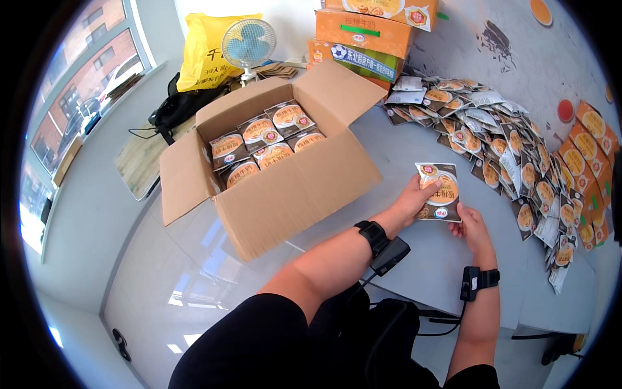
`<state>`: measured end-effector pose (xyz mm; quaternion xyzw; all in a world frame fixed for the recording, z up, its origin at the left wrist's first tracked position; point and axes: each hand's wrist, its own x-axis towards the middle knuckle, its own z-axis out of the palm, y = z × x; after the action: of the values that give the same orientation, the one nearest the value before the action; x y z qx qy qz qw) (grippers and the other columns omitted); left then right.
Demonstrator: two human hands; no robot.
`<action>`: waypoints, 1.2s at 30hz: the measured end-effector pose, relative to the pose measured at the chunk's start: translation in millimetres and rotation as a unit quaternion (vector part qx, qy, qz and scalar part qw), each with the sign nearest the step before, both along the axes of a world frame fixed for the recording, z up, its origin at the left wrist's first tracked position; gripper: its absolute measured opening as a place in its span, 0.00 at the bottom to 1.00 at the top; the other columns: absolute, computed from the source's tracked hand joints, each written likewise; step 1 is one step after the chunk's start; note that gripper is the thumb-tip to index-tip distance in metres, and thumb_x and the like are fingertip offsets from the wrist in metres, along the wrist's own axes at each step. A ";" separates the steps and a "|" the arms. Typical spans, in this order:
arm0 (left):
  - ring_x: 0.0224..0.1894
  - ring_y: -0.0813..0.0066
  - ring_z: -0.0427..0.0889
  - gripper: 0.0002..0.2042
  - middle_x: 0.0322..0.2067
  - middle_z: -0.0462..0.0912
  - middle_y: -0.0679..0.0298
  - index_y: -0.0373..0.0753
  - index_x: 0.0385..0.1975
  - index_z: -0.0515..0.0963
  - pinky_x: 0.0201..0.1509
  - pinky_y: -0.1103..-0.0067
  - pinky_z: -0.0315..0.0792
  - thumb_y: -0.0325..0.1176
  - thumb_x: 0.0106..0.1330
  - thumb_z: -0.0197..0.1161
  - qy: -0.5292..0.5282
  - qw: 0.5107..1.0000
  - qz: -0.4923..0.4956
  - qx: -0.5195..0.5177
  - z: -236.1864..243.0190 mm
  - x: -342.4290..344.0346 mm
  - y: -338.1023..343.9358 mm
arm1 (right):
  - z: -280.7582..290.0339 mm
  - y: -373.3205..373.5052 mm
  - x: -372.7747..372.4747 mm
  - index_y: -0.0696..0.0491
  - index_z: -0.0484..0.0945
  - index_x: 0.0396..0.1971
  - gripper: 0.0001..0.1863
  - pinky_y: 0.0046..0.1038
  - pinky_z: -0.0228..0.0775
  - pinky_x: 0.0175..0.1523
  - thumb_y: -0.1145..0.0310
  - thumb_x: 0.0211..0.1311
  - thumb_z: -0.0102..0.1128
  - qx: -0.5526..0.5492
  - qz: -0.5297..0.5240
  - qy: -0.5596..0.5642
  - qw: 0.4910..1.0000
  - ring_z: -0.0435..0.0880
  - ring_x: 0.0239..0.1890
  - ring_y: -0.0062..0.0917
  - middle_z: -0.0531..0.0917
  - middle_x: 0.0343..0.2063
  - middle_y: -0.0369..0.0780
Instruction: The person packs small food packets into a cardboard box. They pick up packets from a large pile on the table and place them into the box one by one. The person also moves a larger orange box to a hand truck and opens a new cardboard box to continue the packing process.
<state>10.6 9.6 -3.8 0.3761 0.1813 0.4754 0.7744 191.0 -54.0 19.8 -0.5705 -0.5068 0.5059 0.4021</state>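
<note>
A brown-and-cream printed packet [442,200] is held upright above the grey table; whether others lie behind it is hidden. My left hand [412,196] grips its left side, thumb across the front and fingers behind. At the lower right corner, my right hand [472,225] pinches the same packet, its other fingers curled below. To the left stands an open cardboard box [291,201] with its flaps spread. Several matching packets [260,129] lie inside it in rows. On the right, a long heap of loose packets [499,146] curves along the table, some with their silver backs up.
Orange cartons [363,34] are stacked behind the table, and more orange cartons [588,155] stand at the far right. A small fan [249,43] and a yellow bag [204,55] are behind the box. Each wrist wears a black strapped device with a cable [391,257].
</note>
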 end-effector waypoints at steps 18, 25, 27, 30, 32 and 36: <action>0.51 0.65 0.75 0.24 0.50 0.73 0.58 0.39 0.54 0.63 0.56 0.68 0.69 0.51 0.68 0.40 -0.153 0.969 -0.139 -0.139 1.7 -4.9 2.7 | -4.3 1.8 -0.9 0.51 0.73 0.22 0.14 0.11 0.54 0.21 0.57 0.61 0.54 0.008 -0.037 0.063 0.997 0.68 0.16 0.10 0.74 0.15 0.31; 0.53 0.61 0.73 0.23 0.52 0.71 0.55 0.38 0.55 0.61 0.58 0.67 0.68 0.48 0.69 0.39 -0.178 0.967 -0.130 -0.125 4.2 -4.9 1.2 | -5.7 1.8 -2.4 0.52 0.74 0.23 0.14 0.11 0.54 0.22 0.57 0.61 0.55 0.017 -0.006 0.033 0.999 0.68 0.16 0.09 0.74 0.16 0.30; 0.54 0.61 0.72 0.23 0.52 0.71 0.55 0.37 0.55 0.60 0.58 0.67 0.67 0.49 0.69 0.37 -0.174 0.968 -0.131 -0.124 5.1 -5.3 1.0 | -6.8 3.0 0.7 0.52 0.74 0.23 0.13 0.11 0.54 0.22 0.58 0.61 0.55 0.023 0.001 0.030 0.999 0.67 0.17 0.09 0.74 0.16 0.30; 0.54 0.61 0.72 0.25 0.52 0.70 0.55 0.37 0.56 0.60 0.59 0.67 0.66 0.51 0.70 0.33 -0.184 0.965 -0.138 -0.124 4.9 -3.1 0.7 | -10.8 4.0 3.5 0.52 0.74 0.23 0.13 0.11 0.54 0.22 0.60 0.61 0.55 0.038 0.005 0.031 0.999 0.67 0.17 0.09 0.73 0.16 0.30; 0.54 0.60 0.72 0.26 0.53 0.69 0.55 0.38 0.56 0.60 0.59 0.67 0.66 0.52 0.70 0.30 -0.179 0.967 -0.134 -0.125 6.9 -2.8 -3.0 | -9.8 2.2 3.5 0.53 0.73 0.23 0.13 0.11 0.55 0.22 0.60 0.60 0.56 0.052 0.016 0.034 0.998 0.67 0.17 0.09 0.73 0.16 0.30; 0.55 0.59 0.71 0.26 0.54 0.68 0.54 0.38 0.56 0.60 0.59 0.65 0.65 0.52 0.70 0.30 -0.152 0.973 -0.129 -0.115 0.3 2.2 7.0 | -1.8 -2.8 -0.5 0.54 0.74 0.22 0.13 0.12 0.57 0.22 0.60 0.58 0.58 0.074 0.040 -0.004 0.996 0.68 0.18 0.10 0.73 0.16 0.30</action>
<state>12.7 16.6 -3.5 0.2280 0.0647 0.3993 0.8856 190.5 -56.8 18.0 -0.5206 -0.5669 0.4802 0.4207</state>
